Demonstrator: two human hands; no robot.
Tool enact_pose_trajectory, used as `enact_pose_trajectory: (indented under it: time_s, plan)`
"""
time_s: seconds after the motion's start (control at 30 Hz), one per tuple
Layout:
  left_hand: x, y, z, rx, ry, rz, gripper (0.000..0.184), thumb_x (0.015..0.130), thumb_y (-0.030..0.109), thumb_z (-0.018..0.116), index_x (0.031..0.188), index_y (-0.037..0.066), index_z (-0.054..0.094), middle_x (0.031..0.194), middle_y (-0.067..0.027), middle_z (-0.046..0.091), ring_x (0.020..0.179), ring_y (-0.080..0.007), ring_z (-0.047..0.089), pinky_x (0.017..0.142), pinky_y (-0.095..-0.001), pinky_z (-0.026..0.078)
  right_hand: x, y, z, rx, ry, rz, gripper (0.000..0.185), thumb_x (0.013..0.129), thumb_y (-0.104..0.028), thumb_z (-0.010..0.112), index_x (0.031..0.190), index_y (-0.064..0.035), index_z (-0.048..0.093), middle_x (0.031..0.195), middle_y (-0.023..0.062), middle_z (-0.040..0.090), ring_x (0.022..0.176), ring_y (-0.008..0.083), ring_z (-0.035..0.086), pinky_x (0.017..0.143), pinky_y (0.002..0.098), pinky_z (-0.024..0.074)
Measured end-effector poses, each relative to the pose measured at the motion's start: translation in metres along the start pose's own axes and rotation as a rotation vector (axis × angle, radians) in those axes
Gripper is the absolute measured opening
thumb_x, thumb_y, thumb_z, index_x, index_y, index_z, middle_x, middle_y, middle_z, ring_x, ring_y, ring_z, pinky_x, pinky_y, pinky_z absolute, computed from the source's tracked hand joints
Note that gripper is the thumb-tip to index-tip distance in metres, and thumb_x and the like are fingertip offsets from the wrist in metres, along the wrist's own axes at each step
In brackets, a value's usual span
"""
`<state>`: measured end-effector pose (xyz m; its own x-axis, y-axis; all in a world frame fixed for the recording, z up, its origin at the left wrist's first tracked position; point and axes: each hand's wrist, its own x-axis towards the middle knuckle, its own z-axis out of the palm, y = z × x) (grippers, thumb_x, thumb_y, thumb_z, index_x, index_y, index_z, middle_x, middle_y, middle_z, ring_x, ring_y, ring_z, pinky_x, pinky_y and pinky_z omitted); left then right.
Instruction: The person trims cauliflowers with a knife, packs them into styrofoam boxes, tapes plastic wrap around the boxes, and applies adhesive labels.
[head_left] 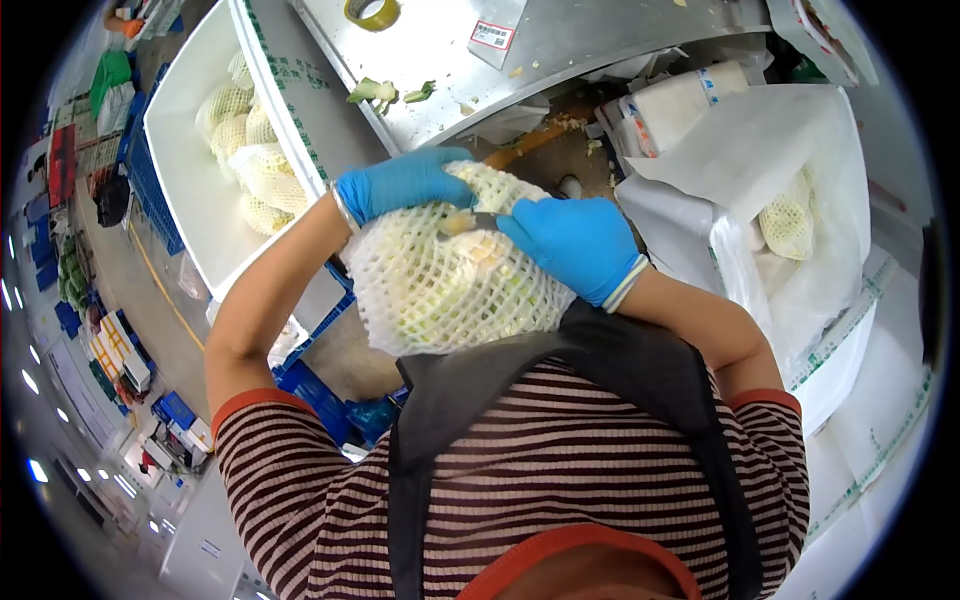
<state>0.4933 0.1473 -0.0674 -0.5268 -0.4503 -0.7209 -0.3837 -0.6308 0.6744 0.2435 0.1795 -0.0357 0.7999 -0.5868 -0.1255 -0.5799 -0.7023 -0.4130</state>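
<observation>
Held against my apron is a pale cabbage (455,295) wrapped in a white foam net. My left hand (405,187), in a blue glove, is closed on its upper left side, fingers curled over the net. My right hand (583,246), also gloved in blue, is closed around a small knife (486,221); its handle is hidden in the fist. The short grey blade points left across the cabbage at an opening in the net. A yellowish cut piece (457,223) shows at the blade's tip.
A white foam box (185,190) on the left holds several net-wrapped cabbages. Ahead, a metal table (440,60) carries a tape roll (371,12), a label and leaf scraps. On the right, a paper-lined foam box (835,375) contains another netted cabbage (788,225).
</observation>
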Motion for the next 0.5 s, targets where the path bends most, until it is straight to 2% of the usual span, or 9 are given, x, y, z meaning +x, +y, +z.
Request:
enact_pose_trajectory:
  time_s: [0.07, 0.17, 0.27, 0.37, 0.47, 0.5]
  plan:
    - [-0.001, 0.004, 0.005, -0.009, -0.010, -0.007, 0.047, 0.074, 0.020, 0.069, 0.114, -0.001, 0.059, 0.101, -0.0107, 0.066, 0.089, -0.0160, 0.064, 0.084, -0.0294, 0.053, -0.009, 0.009, -0.004, 0.011, -0.046, -0.068, 0.017, 0.095, -0.024, 0.050, 0.103, -0.0180, 0.064, 0.069, 0.0058, 0.062, 0.053, 0.0238, 0.062, 0.047, 0.0363, 0.0504]
    - [-0.006, 0.017, 0.008, 0.067, -0.008, 0.044, 0.046, 0.074, 0.021, 0.069, 0.114, 0.000, 0.060, 0.101, -0.0106, 0.066, 0.089, -0.0159, 0.063, 0.084, -0.0303, 0.052, -0.019, 0.017, -0.010, 0.160, -0.125, -0.022, 0.024, 0.097, -0.032, 0.050, 0.086, -0.0121, 0.058, 0.070, 0.0084, 0.061, 0.055, 0.0261, 0.060, 0.048, 0.0395, 0.0470]
    - [-0.003, 0.019, 0.003, 0.155, -0.015, 0.057, 0.046, 0.073, 0.022, 0.070, 0.113, 0.001, 0.060, 0.102, -0.0104, 0.066, 0.090, -0.0161, 0.063, 0.085, -0.0309, 0.052, -0.011, 0.018, -0.017, 0.163, -0.073, -0.129, 0.019, 0.096, -0.024, 0.049, 0.103, -0.0168, 0.064, 0.069, 0.0060, 0.061, 0.055, 0.0235, 0.063, 0.045, 0.0368, 0.0495]
    - [-0.002, 0.022, 0.001, 0.155, -0.007, 0.033, 0.046, 0.072, 0.022, 0.071, 0.112, 0.001, 0.061, 0.102, -0.0104, 0.066, 0.091, -0.0161, 0.063, 0.086, -0.0306, 0.052, -0.001, 0.016, -0.013, 0.184, -0.035, -0.180, 0.021, 0.098, -0.027, 0.046, 0.098, -0.0157, 0.064, 0.067, 0.0073, 0.061, 0.054, 0.0252, 0.062, 0.046, 0.0389, 0.0497]
    - [-0.009, 0.021, 0.005, 0.095, 0.022, 0.036, 0.048, 0.072, 0.021, 0.071, 0.113, -0.001, 0.061, 0.103, -0.0110, 0.066, 0.092, -0.0160, 0.063, 0.087, -0.0299, 0.052, -0.014, 0.023, -0.022, 0.168, -0.393, -0.147, 0.027, 0.099, -0.032, 0.045, 0.091, -0.0139, 0.063, 0.065, 0.0091, 0.061, 0.053, 0.0274, 0.062, 0.049, 0.0412, 0.0506]
    - [-0.011, 0.018, 0.002, 0.070, 0.028, 0.021, 0.049, 0.072, 0.021, 0.071, 0.114, -0.001, 0.061, 0.103, -0.0112, 0.066, 0.092, -0.0160, 0.063, 0.087, -0.0298, 0.051, -0.036, 0.021, -0.012, 0.207, -0.352, -0.210, 0.030, 0.099, -0.036, 0.046, 0.088, -0.0135, 0.061, 0.065, 0.0109, 0.062, 0.053, 0.0293, 0.061, 0.050, 0.0430, 0.0505]
